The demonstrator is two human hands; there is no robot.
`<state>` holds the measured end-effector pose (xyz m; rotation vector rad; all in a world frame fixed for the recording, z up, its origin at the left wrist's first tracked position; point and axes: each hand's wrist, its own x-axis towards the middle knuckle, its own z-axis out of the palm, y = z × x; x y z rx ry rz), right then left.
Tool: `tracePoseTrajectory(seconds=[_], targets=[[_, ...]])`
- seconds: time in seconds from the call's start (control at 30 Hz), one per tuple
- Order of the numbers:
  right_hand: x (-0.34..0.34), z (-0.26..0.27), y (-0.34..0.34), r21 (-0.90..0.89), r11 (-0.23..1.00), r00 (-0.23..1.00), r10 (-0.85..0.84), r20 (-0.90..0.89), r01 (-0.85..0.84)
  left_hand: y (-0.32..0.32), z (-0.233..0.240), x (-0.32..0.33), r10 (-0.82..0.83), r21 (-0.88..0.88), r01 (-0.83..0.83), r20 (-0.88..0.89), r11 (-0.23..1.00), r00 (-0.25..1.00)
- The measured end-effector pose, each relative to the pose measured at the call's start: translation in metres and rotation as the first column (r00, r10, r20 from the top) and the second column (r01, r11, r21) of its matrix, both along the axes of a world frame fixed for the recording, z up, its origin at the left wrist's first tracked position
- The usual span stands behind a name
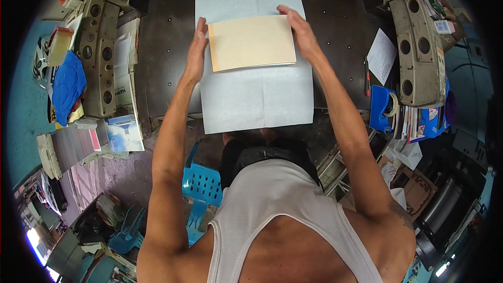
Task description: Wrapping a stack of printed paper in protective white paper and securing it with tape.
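A cream-covered pad or booklet with an orange-tan strip down its left edge lies across a large pale sheet of paper. The sheet bears fold creases and overhangs the front of the dark work surface. My left hand stands on edge just left of the pad, fingers extended, with a narrow gap between. At the pad's upper right corner is my right hand, its thumb by the corner and a finger stretched beyond over the sheet. Whether the thumb presses on the corner is hard to tell.
Metal machine housings with round holes flank the surface, one left and one right. To the right lie a written sheet, a slim red-and-black tool and a blue tape dispenser. A blue plastic chair stands below left.
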<state>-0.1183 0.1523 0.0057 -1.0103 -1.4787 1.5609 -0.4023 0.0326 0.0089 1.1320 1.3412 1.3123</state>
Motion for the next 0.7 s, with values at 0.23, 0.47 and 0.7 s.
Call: tracePoseTrajectory(seconds=[0.23,0.47,0.7], targets=[[-0.007,-0.001,-0.018,-0.073,0.996,0.997,-0.060,-0.045,0.056,-0.010,-0.002,0.031,0.019,-0.119,-0.005,0.120,0.993,0.993],[0.040,-0.024,-0.068,-0.042,0.944,0.935,-0.331,-0.129,0.328,-0.055,-0.013,0.021,0.081,0.014,-0.081,-0.032,0.997,0.996],[0.043,-0.035,-0.120,0.508,0.857,0.814,-0.230,0.533,-0.090,-0.095,-0.030,0.042,0.097,0.018,-0.125,-0.737,0.992,0.669]])
